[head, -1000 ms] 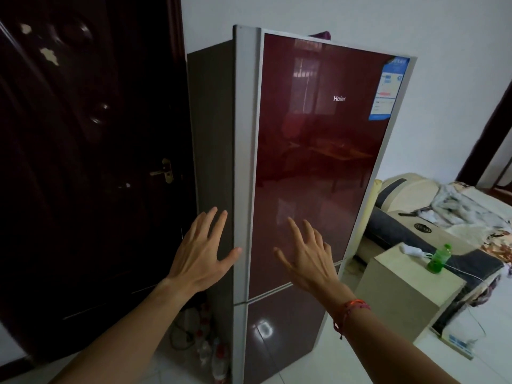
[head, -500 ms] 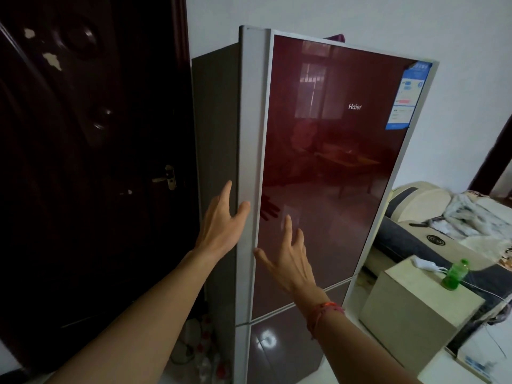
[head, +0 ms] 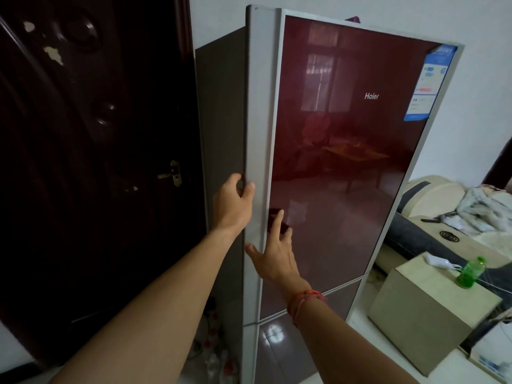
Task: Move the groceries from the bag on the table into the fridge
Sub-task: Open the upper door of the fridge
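Note:
A tall fridge [head: 346, 167] with a glossy dark red front and silver frame stands straight ahead, both doors closed. My left hand [head: 231, 202] grips the silver left edge of the upper door, fingers curled behind it and thumb on the front. My right hand [head: 274, 252] lies flat and spread against the lower left of the same door, its fingertips on the red glass. A red string bracelet circles my right wrist. Neither the bag nor the groceries are in view.
A dark wooden door [head: 91, 162] with a brass handle fills the left. A cardboard box [head: 426, 314] with a green bottle [head: 469, 273] and a white charger stands right of the fridge. Behind it lies a sofa [head: 448, 217]. Several bottles [head: 219, 353] crowd the floor left of the fridge.
Both hands moved forward and up to the fridge. My left hand closed around the door's left edge; my right hand came to rest flat on the door front.

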Tool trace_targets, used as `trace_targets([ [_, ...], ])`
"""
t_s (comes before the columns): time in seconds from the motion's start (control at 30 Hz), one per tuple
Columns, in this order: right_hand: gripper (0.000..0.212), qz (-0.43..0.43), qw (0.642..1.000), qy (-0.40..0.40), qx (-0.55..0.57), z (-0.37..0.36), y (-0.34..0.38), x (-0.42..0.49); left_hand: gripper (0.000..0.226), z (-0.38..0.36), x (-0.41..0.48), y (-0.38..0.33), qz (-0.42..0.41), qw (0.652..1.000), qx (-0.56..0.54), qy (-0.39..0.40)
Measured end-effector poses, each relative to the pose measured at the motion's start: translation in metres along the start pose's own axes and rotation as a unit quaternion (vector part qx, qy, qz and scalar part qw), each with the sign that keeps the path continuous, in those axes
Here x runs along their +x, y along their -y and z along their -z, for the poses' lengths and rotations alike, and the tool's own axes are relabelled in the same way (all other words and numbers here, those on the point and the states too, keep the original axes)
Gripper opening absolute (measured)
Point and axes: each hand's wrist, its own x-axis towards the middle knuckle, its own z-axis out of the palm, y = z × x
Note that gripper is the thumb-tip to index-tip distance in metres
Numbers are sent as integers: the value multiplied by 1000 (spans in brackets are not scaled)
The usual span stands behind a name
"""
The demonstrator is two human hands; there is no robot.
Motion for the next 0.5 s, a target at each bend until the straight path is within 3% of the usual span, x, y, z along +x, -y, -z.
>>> trace_targets([
  [0.33, 107, 14, 1000, 7, -6, 2, -6, -4, 39, -1, 1, -1, 16, 1000, 5, -16],
  [0.5, 111, 18, 1000, 1, -10, 7, -12, -23, 36, 2, -21, -2, -34, 999, -10, 2],
])
